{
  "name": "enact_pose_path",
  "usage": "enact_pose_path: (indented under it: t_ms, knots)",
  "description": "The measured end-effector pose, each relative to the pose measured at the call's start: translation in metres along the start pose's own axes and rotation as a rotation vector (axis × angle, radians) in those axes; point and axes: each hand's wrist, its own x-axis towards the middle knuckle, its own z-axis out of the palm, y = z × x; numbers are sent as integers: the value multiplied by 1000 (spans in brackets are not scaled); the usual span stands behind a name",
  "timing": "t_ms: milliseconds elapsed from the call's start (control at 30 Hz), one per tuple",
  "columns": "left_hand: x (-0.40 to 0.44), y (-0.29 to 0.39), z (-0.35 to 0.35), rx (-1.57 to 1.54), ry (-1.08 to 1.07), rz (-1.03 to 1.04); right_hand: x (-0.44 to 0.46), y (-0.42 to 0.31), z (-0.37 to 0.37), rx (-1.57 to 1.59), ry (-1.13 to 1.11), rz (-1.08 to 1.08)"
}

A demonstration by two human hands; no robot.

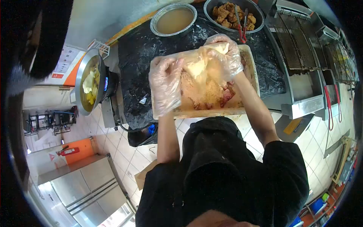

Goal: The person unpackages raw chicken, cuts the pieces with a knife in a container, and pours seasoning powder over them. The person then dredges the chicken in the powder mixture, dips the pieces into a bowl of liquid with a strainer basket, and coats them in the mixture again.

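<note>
Both hands wear clear plastic gloves above a rectangular tray (pixel 211 113) of pale breading, with reddish raw pieces (pixel 227 95) lying in it. My left hand (pixel 166 81) is over the tray's left side with its fingers curled; what they grip, if anything, is hidden. My right hand (pixel 227 55) is over the tray's upper right, its fingers closed round a pale, flour-coated piece (pixel 221 48). Between the hands, pale coated material (pixel 197 68) is smeared by motion, so its shape cannot be made out.
Behind the tray stand a metal bowl of cloudy liquid (pixel 174 20) and a bowl of fried pieces (pixel 228 16) with red-handled tongs (pixel 242 32). Fryers with wire baskets (pixel 295 41) are at the right. A large pan with yellow pieces (pixel 90 85) is at the left.
</note>
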Motion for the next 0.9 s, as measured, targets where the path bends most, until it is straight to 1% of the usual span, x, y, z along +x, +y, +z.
enact_pose_path:
  t_ms: [33,100,133,233,267,367,400,467,500,533,567,600,633,700,733,833,867,900]
  knots:
    - [3,11,-7,142,-51,30,-2,3,2,-33,-12,-2]
    - [14,25,1,280,-148,126,-3,12,5,-100,-44,-13]
    - [18,28,5,348,-193,178,-2,16,5,-58,-49,-27]
    - [17,12,7,15,-408,4,0,3,0,-49,-28,-20]
    - [12,8,9,-176,-383,-244,3,1,-7,-38,-73,-41]
    - [16,2,17,-2,-324,-96,7,-8,-26,-109,-154,15]
    - [20,3,18,33,-364,-60,7,-13,-29,-112,-177,8]
    - [29,7,17,107,-438,12,3,-21,-39,-92,-177,48]
    - [27,8,20,101,-424,71,0,-25,-45,-79,-179,68]
    - [25,10,24,96,-412,132,-11,-29,-51,-118,-127,88]
    - [27,13,30,91,-398,201,-23,-23,-61,-175,-89,188]
    - [23,22,31,214,-361,252,-34,-7,-76,-237,-54,282]
    - [21,23,31,230,-370,233,-41,4,-84,-298,-15,380]
    - [13,19,32,261,-406,179,-50,10,-85,-214,29,501]
    - [12,17,25,233,-514,126,-56,13,-85,-164,57,567]
    - [15,44,28,501,-602,116,-57,13,-61,-181,55,518]
    - [11,32,29,517,-554,203,-54,63,-85,-459,-73,359]
    - [7,15,29,532,-497,290,-54,52,-82,-618,-97,313]
